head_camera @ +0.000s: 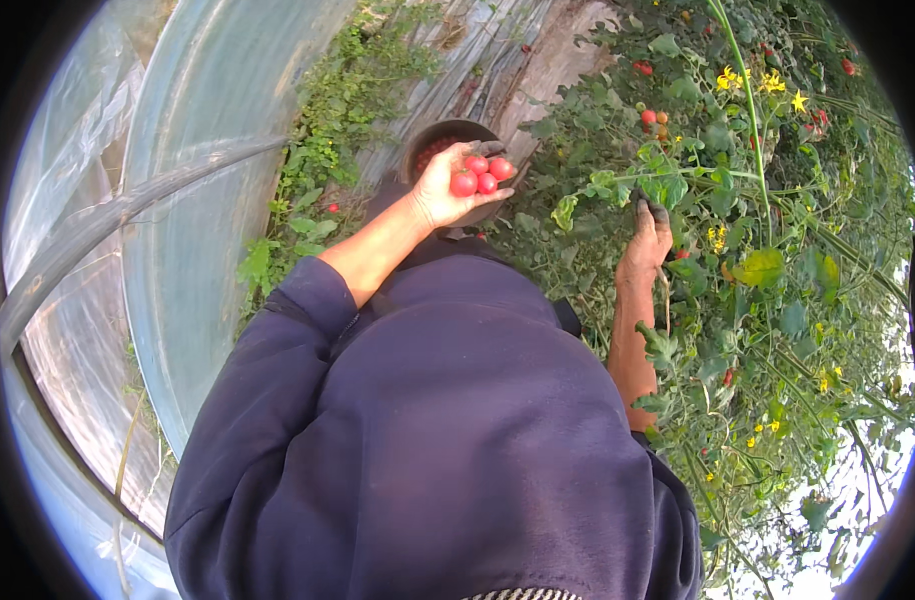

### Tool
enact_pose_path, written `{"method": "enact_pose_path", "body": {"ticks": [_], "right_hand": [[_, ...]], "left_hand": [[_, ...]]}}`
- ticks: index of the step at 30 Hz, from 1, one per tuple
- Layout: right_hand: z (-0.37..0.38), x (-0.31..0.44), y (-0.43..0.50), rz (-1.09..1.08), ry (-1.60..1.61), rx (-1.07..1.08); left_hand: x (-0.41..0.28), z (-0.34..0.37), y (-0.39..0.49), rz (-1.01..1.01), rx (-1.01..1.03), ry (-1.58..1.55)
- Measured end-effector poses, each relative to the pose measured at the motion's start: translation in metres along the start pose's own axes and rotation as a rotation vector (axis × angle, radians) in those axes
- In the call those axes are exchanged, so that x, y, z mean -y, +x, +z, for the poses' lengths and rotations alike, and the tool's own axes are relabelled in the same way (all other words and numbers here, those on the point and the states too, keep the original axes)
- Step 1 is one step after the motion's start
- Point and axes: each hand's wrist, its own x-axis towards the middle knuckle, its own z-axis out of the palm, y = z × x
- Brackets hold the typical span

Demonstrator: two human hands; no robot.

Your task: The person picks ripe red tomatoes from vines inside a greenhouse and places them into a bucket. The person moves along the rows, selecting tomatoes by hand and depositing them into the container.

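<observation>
My left hand (pixel 439 187) is cupped palm up in front of my body and holds several ripe red cherry tomatoes (pixel 465 183). Directly below it stands a round bucket (pixel 469 130) with more red tomatoes (pixel 430 152) inside, partly hidden by the hand. On the right, my right hand (pixel 645 238) reaches into the tomato plants (pixel 697 292), its darkened fingertips against a green leaf (pixel 664 189). The fingers are bunched, and leaves keep me from seeing whether anything is between them.
Red tomatoes (pixel 648 118) and yellow blossoms (pixel 772 81) hang among the vines on the right. Clear plastic sheeting (pixel 195 187) and a curved grey pole (pixel 127 199) line the left side. Low green plants (pixel 337 97) edge the plastic-covered ground (pixel 472 45) ahead.
</observation>
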Motion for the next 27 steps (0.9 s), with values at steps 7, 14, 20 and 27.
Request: {"method": "enact_pose_path", "body": {"ticks": [7,14,20,27], "right_hand": [[-0.106,-0.061,0.033,0.176,-0.814,-0.296],[-0.152,-0.080,0.032,-0.176,-0.716,-0.232],[-0.129,-0.035,0.021,-0.127,-0.583,-0.204],[-0.077,0.047,0.009,-0.087,-0.416,-0.105]], "left_hand": [[-0.007,-0.089,0.044,0.069,-0.287,0.228],[0.013,-0.128,0.054,-0.057,-0.482,0.491],[0.030,-0.103,0.056,-0.184,-0.370,0.597],[0.057,-0.007,0.067,-0.005,-0.127,1.026]]}}
